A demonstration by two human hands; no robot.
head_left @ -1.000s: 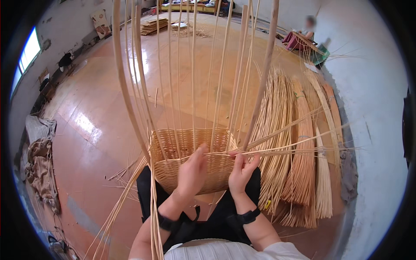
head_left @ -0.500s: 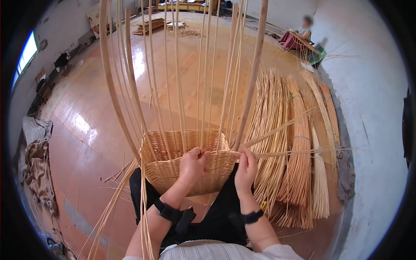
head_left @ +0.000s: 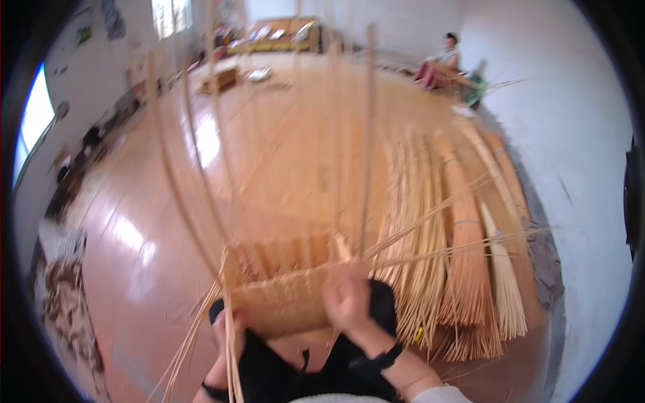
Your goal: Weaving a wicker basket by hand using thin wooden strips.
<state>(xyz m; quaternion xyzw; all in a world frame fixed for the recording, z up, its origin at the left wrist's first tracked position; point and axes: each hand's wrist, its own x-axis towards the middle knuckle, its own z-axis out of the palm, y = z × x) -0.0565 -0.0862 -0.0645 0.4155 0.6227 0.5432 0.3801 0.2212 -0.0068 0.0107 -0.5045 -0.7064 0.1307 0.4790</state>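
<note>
A half-woven wicker basket (head_left: 279, 309) rests over my lap, smeared by motion. Tall upright stakes (head_left: 176, 180) rise from its walls, and loose strands spread from its left and right corners. My left hand (head_left: 227, 324) is at the lower left corner of the basket, partly behind the hanging strands (head_left: 230, 352); its fingers are hidden. Against the right part of the front wall, just below the rim, lies my right hand (head_left: 346, 299). Blur hides its fingers, so I cannot make out whether they pinch a strand.
Bundles of long wicker rods (head_left: 463, 269) lie on the floor to my right, along the wall. Crumpled cloth (head_left: 67, 295) lies at the left. At the far right sits another person (head_left: 442, 64). A stack of flat brown pieces (head_left: 220, 80) and a bench (head_left: 282, 35) are at the back.
My left hand has left the middle of the front rim for the lower left corner. My right hand has moved left and down from the right corner. The view has tilted upward.
</note>
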